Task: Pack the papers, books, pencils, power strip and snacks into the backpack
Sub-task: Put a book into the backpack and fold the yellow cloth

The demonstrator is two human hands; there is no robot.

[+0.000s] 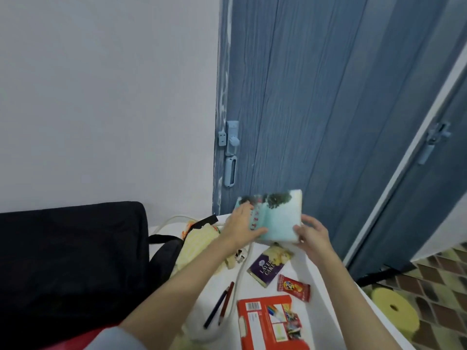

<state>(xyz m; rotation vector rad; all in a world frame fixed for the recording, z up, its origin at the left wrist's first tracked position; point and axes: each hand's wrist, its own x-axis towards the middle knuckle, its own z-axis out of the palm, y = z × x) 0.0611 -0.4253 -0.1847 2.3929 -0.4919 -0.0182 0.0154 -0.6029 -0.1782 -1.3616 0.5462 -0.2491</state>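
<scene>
Midway through packing, I watch both hands lift a pale teal book [275, 218] clear of the white bench [303, 269], its cover blurred. My left hand [243, 223] lies across the cover with the thumb hooked under the lower edge; my right hand [312, 234] pinches the near right corner, so each grip is clamped on the book. The black backpack [73, 261] stands well to the left, its opening not visible from here. Below the book wait a purple Layer Cake pack [266, 270], a red snack packet [294, 286], two pencils [221, 305], a white power-strip cable [242, 271] and an orange box [267, 322]. Risk, as I judge it: swinging left, the book could snag the backpack strap [166, 239] or sweep the yellow cloth [199, 245] off, since the way in is unseen.
</scene>
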